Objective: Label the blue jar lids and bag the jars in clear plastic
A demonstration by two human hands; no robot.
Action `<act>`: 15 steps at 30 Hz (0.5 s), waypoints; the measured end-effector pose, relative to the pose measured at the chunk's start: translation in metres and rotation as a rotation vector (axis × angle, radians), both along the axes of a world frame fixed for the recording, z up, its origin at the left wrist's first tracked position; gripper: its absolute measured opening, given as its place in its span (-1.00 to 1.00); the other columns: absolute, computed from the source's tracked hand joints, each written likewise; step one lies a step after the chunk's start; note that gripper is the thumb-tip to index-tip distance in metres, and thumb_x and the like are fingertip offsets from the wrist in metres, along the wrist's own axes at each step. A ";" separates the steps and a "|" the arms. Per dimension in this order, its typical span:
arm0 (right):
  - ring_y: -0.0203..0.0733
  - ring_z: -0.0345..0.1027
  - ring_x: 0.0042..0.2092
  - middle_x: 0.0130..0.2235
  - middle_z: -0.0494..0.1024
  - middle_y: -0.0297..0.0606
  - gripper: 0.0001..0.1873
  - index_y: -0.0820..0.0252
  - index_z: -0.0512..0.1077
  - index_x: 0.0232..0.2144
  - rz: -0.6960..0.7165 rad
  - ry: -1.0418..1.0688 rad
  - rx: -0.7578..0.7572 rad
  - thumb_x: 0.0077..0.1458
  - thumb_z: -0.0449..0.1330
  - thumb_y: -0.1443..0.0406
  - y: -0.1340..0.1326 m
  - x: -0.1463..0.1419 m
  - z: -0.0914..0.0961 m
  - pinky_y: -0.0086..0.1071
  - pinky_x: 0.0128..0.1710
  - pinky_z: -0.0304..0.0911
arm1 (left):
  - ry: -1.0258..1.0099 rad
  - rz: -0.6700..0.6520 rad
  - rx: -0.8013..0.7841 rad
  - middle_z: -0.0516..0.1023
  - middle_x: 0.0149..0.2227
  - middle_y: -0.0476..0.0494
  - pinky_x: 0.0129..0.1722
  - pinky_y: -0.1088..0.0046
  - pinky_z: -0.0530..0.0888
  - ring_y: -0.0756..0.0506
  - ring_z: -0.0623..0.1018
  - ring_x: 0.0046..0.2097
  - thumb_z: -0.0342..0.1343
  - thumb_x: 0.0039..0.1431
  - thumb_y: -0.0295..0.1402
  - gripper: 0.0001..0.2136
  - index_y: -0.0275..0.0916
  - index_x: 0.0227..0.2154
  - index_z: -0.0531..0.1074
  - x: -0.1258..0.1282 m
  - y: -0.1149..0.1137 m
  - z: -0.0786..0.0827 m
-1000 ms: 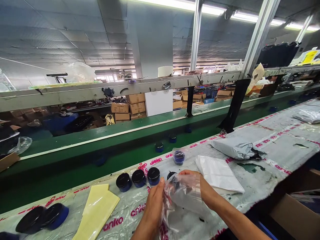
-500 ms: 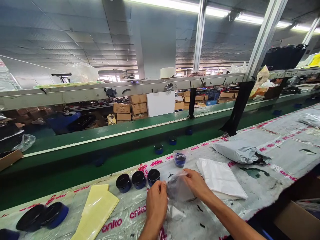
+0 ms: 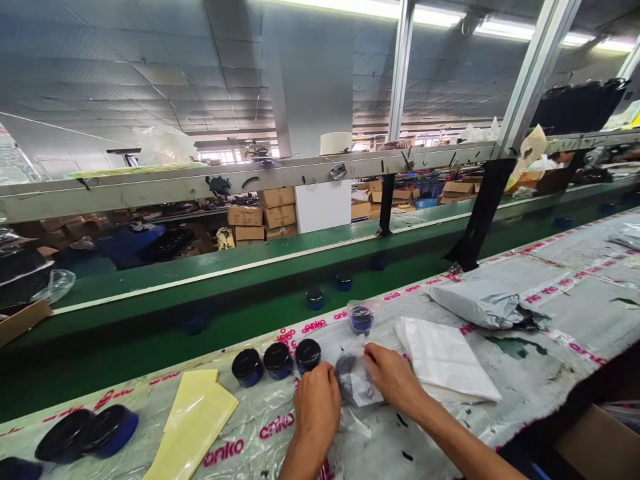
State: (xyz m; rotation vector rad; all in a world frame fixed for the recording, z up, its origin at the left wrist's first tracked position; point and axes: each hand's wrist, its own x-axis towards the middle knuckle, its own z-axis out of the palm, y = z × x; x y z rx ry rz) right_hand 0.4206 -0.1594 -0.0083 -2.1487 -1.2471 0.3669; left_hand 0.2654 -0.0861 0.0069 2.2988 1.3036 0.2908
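Both my hands work low at the middle of the bench, on a film-covered table top (image 3: 540,300). My left hand (image 3: 315,407) and my right hand (image 3: 395,380) hold a clear plastic bag (image 3: 356,381) from either side. A dark jar (image 3: 346,368) shows through the film. Just left of my left hand stand several black-lidded blue jars (image 3: 277,359) in a row. Beyond my right hand, another jar in clear plastic (image 3: 361,319) stands upright. A white stack of flat bags (image 3: 443,360) lies to the right.
A grey mailer bag (image 3: 480,303) lies at right, with yellow sheets (image 3: 195,417) and two jars on their sides (image 3: 85,433) at left. A green conveyor belt (image 3: 250,293) carrying blue items runs behind the bench. A cardboard box (image 3: 595,447) sits at lower right.
The loose bag has been gathered smaller and tighter around the dark jar. My hands have moved closer together. The view has shifted slightly.
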 end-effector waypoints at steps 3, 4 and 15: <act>-0.06 0.47 -0.26 -0.32 0.62 -0.16 -0.75 0.14 0.43 -0.35 0.011 0.049 0.034 0.25 -0.03 0.33 -0.004 -0.003 -0.004 -0.35 -0.30 0.09 | -0.055 -0.007 -0.058 0.69 -0.25 -0.22 -0.26 0.40 0.31 -0.19 0.63 -0.18 -0.05 0.33 -0.43 -0.73 -0.21 -0.29 0.58 -0.003 0.000 0.000; -0.07 0.47 -0.26 -0.32 0.62 -0.18 -0.75 0.14 0.42 -0.34 0.017 0.072 0.047 0.25 -0.05 0.32 -0.005 -0.004 -0.005 -0.35 -0.29 0.11 | -0.077 -0.006 -0.081 0.69 -0.26 -0.19 -0.27 0.42 0.31 -0.16 0.63 -0.20 -0.03 0.32 -0.43 -0.74 -0.21 -0.30 0.58 -0.004 0.000 0.000; -0.06 0.45 -0.29 -0.38 0.59 -0.22 -0.75 0.12 0.43 -0.41 0.051 0.300 0.165 0.08 -0.01 0.18 -0.014 -0.008 -0.004 -0.32 -0.30 0.22 | -0.156 -0.004 -0.122 0.68 -0.31 -0.14 -0.29 0.43 0.27 -0.17 0.62 -0.22 0.03 0.18 -0.56 -0.78 -0.20 -0.29 0.56 -0.012 -0.008 0.005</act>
